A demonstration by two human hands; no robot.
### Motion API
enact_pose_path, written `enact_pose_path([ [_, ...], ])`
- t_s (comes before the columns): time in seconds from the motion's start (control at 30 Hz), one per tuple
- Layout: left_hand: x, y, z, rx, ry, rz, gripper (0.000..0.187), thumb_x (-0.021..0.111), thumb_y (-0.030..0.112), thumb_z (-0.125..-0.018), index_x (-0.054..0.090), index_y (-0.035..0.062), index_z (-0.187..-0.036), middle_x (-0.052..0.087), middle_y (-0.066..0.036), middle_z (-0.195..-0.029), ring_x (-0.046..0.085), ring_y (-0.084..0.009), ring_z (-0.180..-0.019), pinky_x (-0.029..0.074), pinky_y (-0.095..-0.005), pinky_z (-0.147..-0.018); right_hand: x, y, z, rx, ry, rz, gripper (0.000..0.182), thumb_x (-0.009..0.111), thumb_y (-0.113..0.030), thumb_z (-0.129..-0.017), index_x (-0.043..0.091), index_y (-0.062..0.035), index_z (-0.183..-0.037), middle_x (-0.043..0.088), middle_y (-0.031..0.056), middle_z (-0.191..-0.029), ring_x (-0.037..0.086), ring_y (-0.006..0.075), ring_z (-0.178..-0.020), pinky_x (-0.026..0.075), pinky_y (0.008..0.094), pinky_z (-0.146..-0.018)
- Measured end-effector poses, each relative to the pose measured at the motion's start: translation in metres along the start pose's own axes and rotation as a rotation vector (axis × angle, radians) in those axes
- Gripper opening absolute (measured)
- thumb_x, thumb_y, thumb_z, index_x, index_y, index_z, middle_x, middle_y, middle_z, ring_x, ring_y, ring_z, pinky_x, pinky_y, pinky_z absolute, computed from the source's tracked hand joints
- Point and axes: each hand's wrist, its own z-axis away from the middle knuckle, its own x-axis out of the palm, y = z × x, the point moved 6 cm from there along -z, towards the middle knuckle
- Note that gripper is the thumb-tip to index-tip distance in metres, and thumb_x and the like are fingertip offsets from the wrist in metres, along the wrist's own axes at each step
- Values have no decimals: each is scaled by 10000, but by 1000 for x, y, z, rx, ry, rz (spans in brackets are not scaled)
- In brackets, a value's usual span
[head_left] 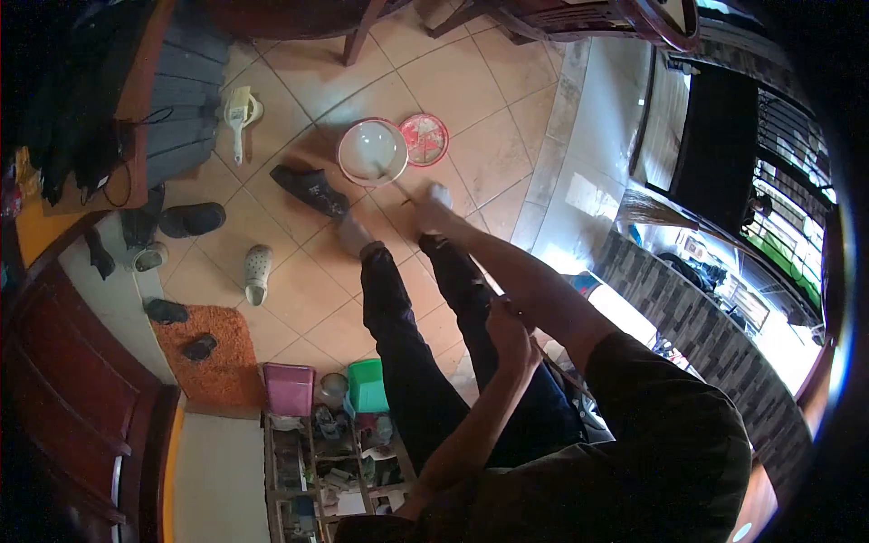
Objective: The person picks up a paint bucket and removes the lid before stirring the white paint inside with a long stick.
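Observation:
A round bucket stands on the tiled floor with white liquid in it, which looks like paint. My right hand reaches low beside it, closed on a thin stick whose far end reaches into the bucket. Closer to my body, my left hand is closed near my right forearm and leg; what lies in its fingers is hidden. A red lid smeared with white touches the bucket's right side. One dark shoe lies to the left of the bucket.
A wide brush lies on the floor at upper left. A light clog and dark footwear are scattered left, near an orange mat. A cluttered shelf bears a pink bin and a green bin.

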Motion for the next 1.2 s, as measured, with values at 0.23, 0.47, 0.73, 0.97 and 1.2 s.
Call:
enact_pose_path([
  [0.23,16,41,-35,109,-247,37,205,395,247,-892,502,74,-921,520,-19,-705,421,-87,-447,308,-183,-351,0,-77,-45,-226,-733,6,154,578,-216,-645,601,-67,-677,601,152,-647,610,297,-668,460,402,-544],
  [0.47,9,9,0,75,-17,32,209,402,242,-890,519,69,-879,509,-46,-803,516,-138,-702,434,-276,-602,11,-23,-5,-465,-676,140,161,550,-215,-666,587,-59,-647,587,147,-637,597,293,-629,451,384,-518],
  [0.73,9,24,-10,149,-257,-32,231,376,233,-909,521,69,-984,565,-28,-835,537,-100,-663,437,-234,-535,5,-88,-1,-586,-813,132,170,552,-185,-675,583,-84,-541,543,103,-533,557,277,-516,437,359,-473],
  [0.97,14,11,-9,78,-70,-36,219,412,224,-885,512,81,-753,471,11,-602,417,-66,-455,321,-203,-393,-26,-56,-30,-986,-609,319,165,533,-133,-703,583,-65,-561,559,131,-576,549,287,-518,424,354,-456],
  [1.2,17,27,10,98,-41,62,285,369,271,-919,470,115,-702,408,32,-552,382,-60,-422,317,-197,-386,-23,-103,23,-1101,-798,238,120,598,-149,-635,596,-35,-599,596,166,-639,592,303,-595,459,367,-515],
])
